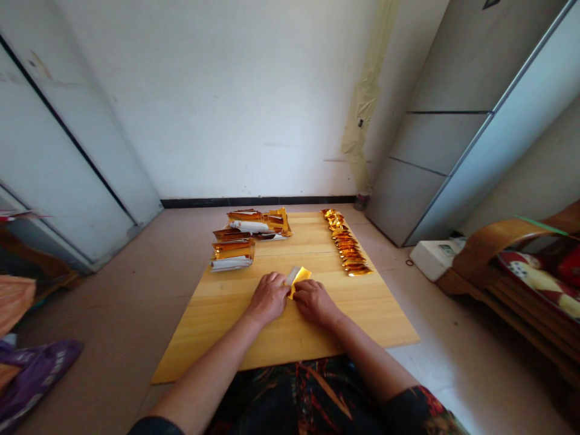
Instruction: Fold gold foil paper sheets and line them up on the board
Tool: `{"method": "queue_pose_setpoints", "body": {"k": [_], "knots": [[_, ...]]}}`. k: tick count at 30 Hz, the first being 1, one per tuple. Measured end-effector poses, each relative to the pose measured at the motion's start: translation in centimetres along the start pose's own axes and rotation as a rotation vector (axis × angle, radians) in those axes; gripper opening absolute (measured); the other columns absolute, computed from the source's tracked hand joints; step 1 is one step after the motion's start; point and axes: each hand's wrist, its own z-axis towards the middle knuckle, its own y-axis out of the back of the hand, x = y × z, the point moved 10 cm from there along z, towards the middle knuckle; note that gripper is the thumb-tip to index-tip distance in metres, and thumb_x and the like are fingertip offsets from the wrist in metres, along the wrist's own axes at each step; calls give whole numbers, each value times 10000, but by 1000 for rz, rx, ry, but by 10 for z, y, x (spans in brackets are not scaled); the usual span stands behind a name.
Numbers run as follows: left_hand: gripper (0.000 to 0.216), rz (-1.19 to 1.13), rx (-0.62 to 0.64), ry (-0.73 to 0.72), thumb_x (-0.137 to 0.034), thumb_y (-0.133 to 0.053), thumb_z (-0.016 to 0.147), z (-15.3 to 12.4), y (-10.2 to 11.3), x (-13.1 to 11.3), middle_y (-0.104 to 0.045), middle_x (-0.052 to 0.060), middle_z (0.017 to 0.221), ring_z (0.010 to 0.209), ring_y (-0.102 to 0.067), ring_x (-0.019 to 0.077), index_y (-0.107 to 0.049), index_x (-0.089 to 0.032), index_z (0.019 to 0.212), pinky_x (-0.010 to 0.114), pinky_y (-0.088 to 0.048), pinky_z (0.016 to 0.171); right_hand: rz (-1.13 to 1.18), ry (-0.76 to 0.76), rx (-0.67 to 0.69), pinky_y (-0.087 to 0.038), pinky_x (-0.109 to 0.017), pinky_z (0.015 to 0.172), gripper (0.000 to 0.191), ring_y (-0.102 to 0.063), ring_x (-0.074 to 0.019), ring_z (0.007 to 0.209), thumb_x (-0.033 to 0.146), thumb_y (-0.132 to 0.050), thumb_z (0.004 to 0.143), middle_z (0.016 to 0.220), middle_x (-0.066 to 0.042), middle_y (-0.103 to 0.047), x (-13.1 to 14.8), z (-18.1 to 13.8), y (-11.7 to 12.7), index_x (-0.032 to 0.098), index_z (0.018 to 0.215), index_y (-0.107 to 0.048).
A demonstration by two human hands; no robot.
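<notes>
Low over the wooden board (317, 338), a sheet of gold foil paper (301, 277) with a white side stands between my two hands. My left hand (270, 296) pinches its left edge, fingers curled. From the other side, my right hand (315, 302) closes on the lower right part of the same sheet. My fingertips hide the sheet's lower end. Stacks of gold and white foil sheets (233, 252) lie at the board's back left. Along the right side runs a row of folded gold foil pieces (348, 248), overlapping one another.
Behind the board is a white wall (226, 109) with a black skirting. A grey refrigerator (435, 139) stands at the back right, near a white box (432, 258) and a wooden seat (507, 290). A purple bag (40, 374) lies on the floor at left.
</notes>
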Motion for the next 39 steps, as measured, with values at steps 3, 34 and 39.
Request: {"method": "queue_pose_setpoints", "body": {"k": [3, 34, 39], "knots": [[203, -3, -1, 0, -221, -473, 877, -8, -1, 1, -605, 61, 923, 960, -496, 203, -665, -237, 941, 349, -400, 861, 27, 48, -8, -358, -308, 901, 180, -538, -175, 992, 200, -527, 857, 1006, -24, -665, 6, 2, -4, 260, 914, -686], [66, -40, -105, -6, -242, -604, 802, -13, 3, 2, -663, 27, 875, 878, -550, 188, -644, -210, 843, 347, -364, 790, 67, 210, -25, -367, -244, 732, 39, -563, -145, 832, 258, -662, 792, 856, -6, -660, -15, 23, -7, 223, 795, -679], [58, -37, -127, -1, -211, -593, 806, -11, 2, 3, -665, 26, 855, 863, -550, 186, -647, -206, 828, 338, -362, 776, 118, 255, 19, -382, -239, 723, 53, -566, -144, 811, 243, -698, 747, 864, -8, -651, -15, 25, -8, 216, 789, -678]]}}
